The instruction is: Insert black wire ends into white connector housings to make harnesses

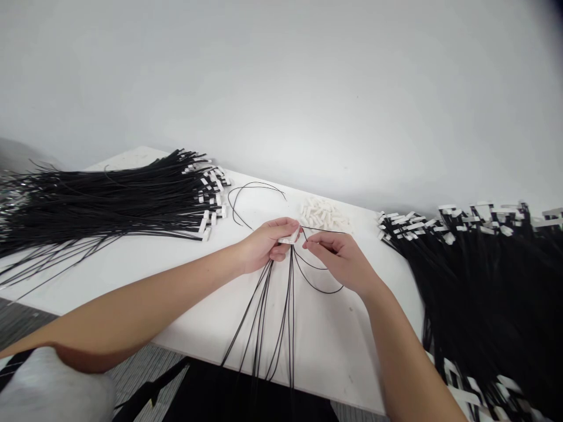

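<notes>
In the middle of the head view, my left hand (269, 241) grips a small white connector (288, 239) between thumb and fingers. Several black wires (264, 305) hang from it over the table's front edge. My right hand (341, 258) pinches a thin black wire (305, 235) beside the connector's right end. I cannot tell whether that wire's tip sits inside the connector. Two wire loops (319, 291) curve from below the connector toward my right hand. Behind my left hand, loose black wire (259, 183) curls on the table.
A pile of small white connectors (323, 212) lies behind my hands on the white table (334, 346). At left rests a thick bundle of black wires (123, 196) with white ends. Another large black wire bundle (479, 287) covers the right side. A pale wall (281, 88) stands behind.
</notes>
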A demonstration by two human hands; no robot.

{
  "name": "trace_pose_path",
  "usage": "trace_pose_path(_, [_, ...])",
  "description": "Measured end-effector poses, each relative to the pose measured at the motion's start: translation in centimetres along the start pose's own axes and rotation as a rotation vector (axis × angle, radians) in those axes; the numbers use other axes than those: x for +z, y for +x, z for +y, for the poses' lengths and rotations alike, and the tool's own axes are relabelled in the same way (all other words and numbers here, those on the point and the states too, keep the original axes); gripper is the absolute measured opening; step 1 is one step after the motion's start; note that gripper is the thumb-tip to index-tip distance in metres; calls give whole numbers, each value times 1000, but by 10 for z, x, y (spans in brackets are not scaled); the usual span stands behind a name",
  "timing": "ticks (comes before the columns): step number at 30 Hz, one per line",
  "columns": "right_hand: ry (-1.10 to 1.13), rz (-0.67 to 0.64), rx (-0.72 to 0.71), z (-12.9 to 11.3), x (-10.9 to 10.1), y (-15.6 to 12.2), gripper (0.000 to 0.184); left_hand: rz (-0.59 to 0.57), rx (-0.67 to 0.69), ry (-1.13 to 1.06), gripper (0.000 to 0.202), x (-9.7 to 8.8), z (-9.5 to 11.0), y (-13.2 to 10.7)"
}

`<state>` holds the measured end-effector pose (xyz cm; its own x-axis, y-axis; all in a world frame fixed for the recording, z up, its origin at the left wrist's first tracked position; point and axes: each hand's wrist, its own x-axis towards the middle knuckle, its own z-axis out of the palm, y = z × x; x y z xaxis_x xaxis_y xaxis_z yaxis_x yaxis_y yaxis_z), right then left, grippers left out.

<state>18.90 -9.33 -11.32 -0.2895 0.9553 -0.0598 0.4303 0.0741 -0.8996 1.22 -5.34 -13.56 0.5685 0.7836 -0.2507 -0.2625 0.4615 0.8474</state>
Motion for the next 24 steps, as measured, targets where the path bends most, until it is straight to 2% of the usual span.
trace_pose_path(6, [71,-77,-25,-3,-6,-4,25,13,13,-5,28,-1,0,1])
trace_pose_path(8, [130,-48,-47,-4,-9,-6,26,23,23,-9,28,-2,-1,1])
trace_pose_path(10, [197,36,-75,-5,-12,-6,27,37,32,-10,28,-2,-2,1])
trace_pose_path(15, [448,370,-125,-2,-22,-4,25,53,35,-9,29,-4,-3,2])
trace_pose_path(17, [498,439,-136,-1,-26,-3,22,54,34,-11,28,-4,-3,2])
trace_pose_path(24, [368,635,-154,-3,-26,-1,23,64,26,-12,28,-3,-2,1])
